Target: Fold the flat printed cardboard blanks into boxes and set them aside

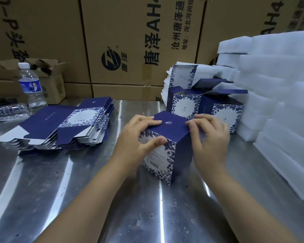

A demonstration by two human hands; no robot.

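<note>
A folded blue-and-white printed box point(170, 148) stands upright on the steel table point(77, 190) in the middle. My left hand point(137, 137) grips its upper left corner, thumb on the floral side, fingers on the dark blue top flap. My right hand point(209, 137) holds the top's right edge with curled fingers. A fanned stack of flat printed blanks point(63, 127) lies to the left. Two folded boxes with open top flaps point(184, 104) point(223, 109) stand just behind the held box.
A water bottle point(31, 86) stands at the far left beside a crumpled plastic tray point(9, 111). Stacks of white foam pads point(279, 102) fill the right side. More upright blanks point(181, 76) lean behind the boxes. Large brown cartons point(130, 41) wall off the back.
</note>
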